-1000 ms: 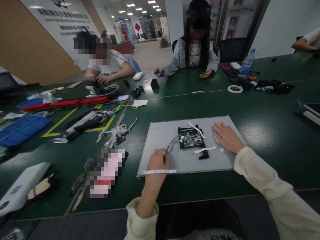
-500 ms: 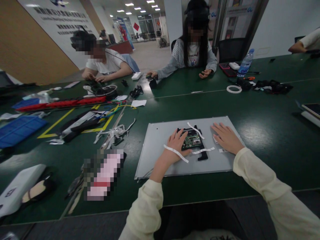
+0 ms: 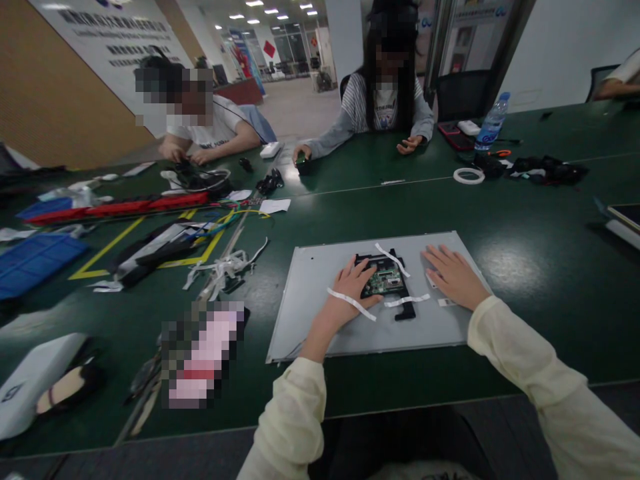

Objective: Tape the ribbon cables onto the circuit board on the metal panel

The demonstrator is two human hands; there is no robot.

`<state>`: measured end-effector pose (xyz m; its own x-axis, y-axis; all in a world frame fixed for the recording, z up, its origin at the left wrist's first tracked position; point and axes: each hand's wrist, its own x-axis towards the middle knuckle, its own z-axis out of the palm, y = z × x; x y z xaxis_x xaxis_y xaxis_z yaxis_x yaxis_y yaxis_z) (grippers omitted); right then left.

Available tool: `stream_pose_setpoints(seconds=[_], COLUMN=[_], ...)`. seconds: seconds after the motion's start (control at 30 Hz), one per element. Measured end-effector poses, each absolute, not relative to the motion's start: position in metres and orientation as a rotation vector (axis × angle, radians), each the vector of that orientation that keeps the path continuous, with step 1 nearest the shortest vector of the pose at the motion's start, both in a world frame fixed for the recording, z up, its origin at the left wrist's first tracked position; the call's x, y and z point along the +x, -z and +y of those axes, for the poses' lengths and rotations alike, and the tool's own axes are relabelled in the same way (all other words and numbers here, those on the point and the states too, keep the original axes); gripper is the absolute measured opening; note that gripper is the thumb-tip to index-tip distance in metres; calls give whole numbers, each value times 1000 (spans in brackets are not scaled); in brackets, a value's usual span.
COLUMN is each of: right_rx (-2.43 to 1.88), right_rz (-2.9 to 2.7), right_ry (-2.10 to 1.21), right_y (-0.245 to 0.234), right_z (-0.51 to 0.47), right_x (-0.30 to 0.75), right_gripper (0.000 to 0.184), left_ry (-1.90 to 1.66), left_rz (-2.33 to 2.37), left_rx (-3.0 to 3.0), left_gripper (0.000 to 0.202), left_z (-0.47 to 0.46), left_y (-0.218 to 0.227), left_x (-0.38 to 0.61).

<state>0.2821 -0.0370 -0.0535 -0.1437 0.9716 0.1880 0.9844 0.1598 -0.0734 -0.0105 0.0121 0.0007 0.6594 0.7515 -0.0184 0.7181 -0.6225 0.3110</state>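
Note:
A flat grey panel point(image 3: 310, 300) lies on the green table in front of me. On its middle sits a black bracket with a green circuit board point(image 3: 384, 280). White tape strips point(image 3: 407, 301) cross the bracket's upper and lower right parts. My left hand point(image 3: 345, 287) rests with spread fingers over the left side of the board, covering part of it. Another white strip point(image 3: 353, 304) lies across the back of that hand near the wrist. My right hand point(image 3: 453, 277) is laid flat on the panel's right side, fingers stretched out, apart from the board. A small label point(image 3: 447, 303) shows beside it.
Left of the panel are tangled white strips point(image 3: 225, 270) and a blurred-out phone point(image 3: 207, 357). Blue trays point(image 3: 37, 263) and a red strip point(image 3: 120, 207) lie farther left. A tape roll point(image 3: 469, 176) and water bottle point(image 3: 494, 123) stand beyond. Two people sit opposite.
Both my hands stay in place on the panel and board. The view has shifted slightly. Across the table, a person's hand now holds a small dark object more upright.

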Motion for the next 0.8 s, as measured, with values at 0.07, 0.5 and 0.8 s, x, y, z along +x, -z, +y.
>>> stream_pose_setpoints(seconds=[0.07,0.5,0.8], right_rx=[-1913,-1887,-1892], right_rz=[-2238,-2221,-2206], right_ry=[95,90,32], right_y=[53,55,52], right_z=[-37,-36,-36], right_x=[282,282,279], right_gripper=[52,52,50], left_ry=[-149,-308,-520], left_rz=[1193,1156,1337], left_rx=[2577,2622,2585], left_gripper=[66,41,40], left_z=[10,15,39], left_y=[-2,-36,12], left_x=[-10,30,54])
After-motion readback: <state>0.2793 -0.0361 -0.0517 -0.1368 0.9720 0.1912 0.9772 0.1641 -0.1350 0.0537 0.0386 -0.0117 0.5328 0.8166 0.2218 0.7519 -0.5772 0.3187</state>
